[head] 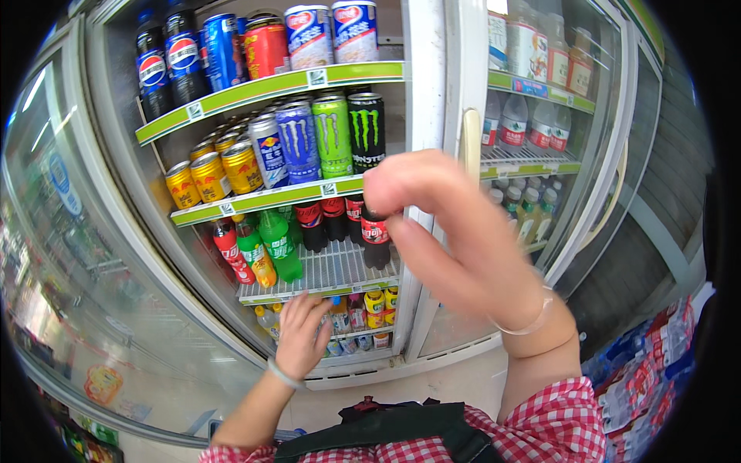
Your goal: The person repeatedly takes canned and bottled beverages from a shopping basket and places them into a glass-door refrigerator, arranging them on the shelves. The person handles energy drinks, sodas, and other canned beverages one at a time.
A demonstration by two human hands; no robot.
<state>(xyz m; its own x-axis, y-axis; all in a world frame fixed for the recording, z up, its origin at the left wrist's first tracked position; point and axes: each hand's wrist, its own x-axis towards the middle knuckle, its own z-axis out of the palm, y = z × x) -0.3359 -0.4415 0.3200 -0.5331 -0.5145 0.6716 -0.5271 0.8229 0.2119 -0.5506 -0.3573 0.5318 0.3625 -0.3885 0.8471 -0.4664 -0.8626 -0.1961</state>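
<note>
My right hand (440, 231) is raised close to the camera, blurred, its fingers curled and its thumb apart from them; no held object shows. Behind its fingertips, a dark cola bottle with a red label (376, 237) is on the wire shelf (336, 269), its top hidden. My left hand (304, 333) is lower, before the shelf's front edge, with fingers spread and nothing visible in it. At that shelf's left are a red-labelled bottle (233, 249), a green and orange bottle (256, 254) and a green bottle (281, 246). More cola bottles (312, 223) are farther back.
Monster cans (334, 139) and yellow Red Bull cans (211, 173) fill the shelf above; Pepsi bottles (184, 55) are higher. An open glass door (116, 260) is at left. The right cooler's door handle (470, 144) and wrapped bottle packs (642, 370) are at right.
</note>
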